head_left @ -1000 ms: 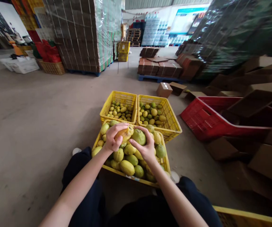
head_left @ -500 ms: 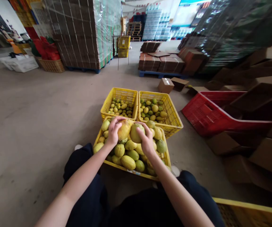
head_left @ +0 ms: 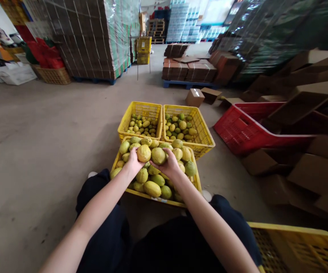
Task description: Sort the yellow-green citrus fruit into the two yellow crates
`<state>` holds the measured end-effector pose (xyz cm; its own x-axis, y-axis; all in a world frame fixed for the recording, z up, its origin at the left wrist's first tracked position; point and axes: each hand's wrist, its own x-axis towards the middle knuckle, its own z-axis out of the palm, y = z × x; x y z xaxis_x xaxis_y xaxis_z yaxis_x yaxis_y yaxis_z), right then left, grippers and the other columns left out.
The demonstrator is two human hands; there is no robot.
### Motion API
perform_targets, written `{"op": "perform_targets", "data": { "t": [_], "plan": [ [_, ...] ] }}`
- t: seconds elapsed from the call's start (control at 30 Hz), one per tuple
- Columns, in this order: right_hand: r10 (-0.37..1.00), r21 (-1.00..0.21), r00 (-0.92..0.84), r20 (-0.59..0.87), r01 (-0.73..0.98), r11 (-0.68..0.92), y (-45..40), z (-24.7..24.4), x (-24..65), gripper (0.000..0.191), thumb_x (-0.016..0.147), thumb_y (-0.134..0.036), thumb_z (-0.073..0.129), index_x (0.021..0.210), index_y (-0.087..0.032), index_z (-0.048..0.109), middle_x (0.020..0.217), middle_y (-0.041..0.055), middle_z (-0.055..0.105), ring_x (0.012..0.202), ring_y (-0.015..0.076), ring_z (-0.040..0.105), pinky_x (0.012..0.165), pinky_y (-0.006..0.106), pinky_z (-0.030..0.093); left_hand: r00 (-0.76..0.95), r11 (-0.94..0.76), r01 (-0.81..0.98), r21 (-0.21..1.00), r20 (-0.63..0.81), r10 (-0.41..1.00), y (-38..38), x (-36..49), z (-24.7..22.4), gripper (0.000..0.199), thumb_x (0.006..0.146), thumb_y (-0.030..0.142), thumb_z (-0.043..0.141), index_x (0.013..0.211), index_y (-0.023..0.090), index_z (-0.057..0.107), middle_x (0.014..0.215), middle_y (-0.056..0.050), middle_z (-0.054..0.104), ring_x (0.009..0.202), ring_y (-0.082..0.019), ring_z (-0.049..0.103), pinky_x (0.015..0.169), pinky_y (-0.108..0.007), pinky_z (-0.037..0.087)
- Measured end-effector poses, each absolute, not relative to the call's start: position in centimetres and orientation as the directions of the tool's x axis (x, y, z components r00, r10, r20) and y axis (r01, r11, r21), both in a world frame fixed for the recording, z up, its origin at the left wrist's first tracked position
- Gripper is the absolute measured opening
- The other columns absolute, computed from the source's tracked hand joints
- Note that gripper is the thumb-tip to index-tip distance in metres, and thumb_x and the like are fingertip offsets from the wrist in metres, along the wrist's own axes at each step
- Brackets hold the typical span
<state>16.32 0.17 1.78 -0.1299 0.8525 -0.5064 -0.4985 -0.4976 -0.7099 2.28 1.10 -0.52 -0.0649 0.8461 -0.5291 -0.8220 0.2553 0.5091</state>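
1. Left hand [head_left: 134,162] grips yellow fruit [head_left: 144,153]; right hand [head_left: 169,164] grips greenish fruit [head_left: 158,156].
2. Both held over the front yellow crate [head_left: 197,181].
3. Judged firm, fairly heavy, bruisable; cup each around its middle.

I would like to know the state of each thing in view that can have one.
Left hand: gripping a yellow fruit.
Right hand: gripping a greenish fruit.
Near yellow crate: heaped with fruit.
Back left crate: partly filled with fruit.
Back right crate: partly filled with fruit.
Red crate: open-topped, cardboard overlapping it.
Small carton: looks closed.
Carton beside it: looks open.
Corner crate: contents unclear.
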Motion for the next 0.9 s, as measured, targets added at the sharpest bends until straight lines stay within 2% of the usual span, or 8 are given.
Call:
{"op": "perform_targets", "data": {
  "t": [0.1,0.33,0.47,0.57,0.67,0.73,0.8,0.9],
  "plan": [
    [0.848,-0.693,-0.140,-0.511,-0.516,-0.503,0.3,1.4,16.2,0.029,0.076,-0.052,0.070,0.085,-0.026,0.059,0.083,0.0044,0.071,0.081,0.0253,0.069,0.064,0.046,0.060,-0.016,0.351,-0.828,0.437,-0.644,0.765,1.3,2.2,-0.7,0.012,0.075,0.036,0.068,0.078,0.026,0.060,0.086,-0.004,0.067,0.102,-0.027,0.066,0.088,-0.040,0.056],
    [0.818,-0.659,-0.177,-0.547,-0.512,-0.551,0.2,2.2,16.4,0.030,0.079,-0.051,0.069,0.086,-0.023,0.062,0.083,0.0062,0.072,0.077,0.0238,0.068,0.064,0.043,0.059,-0.047,0.342,-0.840,0.422,-0.684,0.728,0.4,2.5,1.7,0.011,0.082,0.033,0.058,0.086,0.025,0.063,0.086,-0.005,0.069,0.104,-0.026,0.068,0.088,-0.038,0.056],
    [0.844,-0.713,-0.204,-0.496,-0.460,-0.530,0.4,4.4,17.4,0.040,0.076,-0.060,0.067,0.085,-0.021,0.067,0.078,0.0080,0.072,0.067,0.0247,0.066,0.053,0.039,0.057,0.078,0.334,-0.846,0.416,-0.523,0.849,-0.6,2.6,4.4,0.024,0.087,0.039,0.053,0.092,0.021,0.068,0.090,-0.008,0.072,0.103,-0.028,0.070,0.091,-0.043,0.057],
    [0.944,-0.853,-0.030,-0.329,-0.418,-0.311,0.2,6.3,18.2,0.037,0.073,-0.056,0.071,0.089,-0.023,0.069,0.083,0.0036,0.072,0.069,0.0218,0.065,0.053,0.032,0.056,0.182,0.315,-0.855,0.412,-0.331,0.926,-1.3,2.7,6.0,0.031,0.090,0.046,0.054,0.099,0.020,0.070,0.104,-0.008,0.074,0.106,-0.029,0.070,0.093,-0.046,0.057],
    [0.990,-0.987,0.138,0.004,-0.161,0.027,-0.1,7.2,18.0,0.041,0.073,-0.054,0.074,0.104,-0.028,0.071,0.094,0.0002,0.072,0.084,0.0217,0.067,0.070,0.032,0.059,0.229,0.297,-0.879,0.373,-0.216,0.949,-1.8,3.3,6.4,0.037,0.096,0.051,0.049,0.105,0.023,0.070,0.115,-0.006,0.073,0.110,-0.030,0.068,0.095,-0.050,0.056],
    [0.974,-0.982,0.138,0.182,0.076,0.173,-0.2,7.1,17.3,0.047,0.076,-0.055,0.072,0.114,-0.028,0.071,0.105,0.0028,0.073,0.099,0.0257,0.066,0.088,0.039,0.057,0.231,0.298,-0.889,0.347,-0.222,0.947,-2.0,3.8,6.1,0.036,0.098,0.050,0.046,0.105,0.024,0.070,0.112,-0.006,0.074,0.111,-0.029,0.068,0.096,-0.050,0.056],
    [0.955,-0.928,0.099,0.279,0.284,0.241,-0.2,6.6,16.5,0.050,0.083,-0.057,0.064,0.122,-0.026,0.069,0.118,0.0079,0.071,0.114,0.0302,0.063,0.103,0.047,0.049,0.207,0.293,-0.898,0.328,-0.273,0.940,-2.0,4.1,5.8,0.033,0.100,0.044,0.044,0.105,0.025,0.071,0.102,-0.005,0.076,0.109,-0.027,0.068,0.097,-0.046,0.056],
    [0.961,-0.854,-0.015,0.275,0.455,0.252,-0.4,5.8,15.9,0.059,0.095,-0.061,0.042,0.136,-0.024,0.061,0.137,0.0138,0.062,0.132,0.0327,0.054,0.114,0.053,0.038,0.195,0.286,-0.906,0.313,-0.290,0.937,-1.8,4.1,5.3,0.033,0.099,0.036,0.044,0.115,0.025,0.070,0.092,-0.004,0.077,0.104,-0.026,0.070,0.094,-0.041,0.058]
  ]
}}
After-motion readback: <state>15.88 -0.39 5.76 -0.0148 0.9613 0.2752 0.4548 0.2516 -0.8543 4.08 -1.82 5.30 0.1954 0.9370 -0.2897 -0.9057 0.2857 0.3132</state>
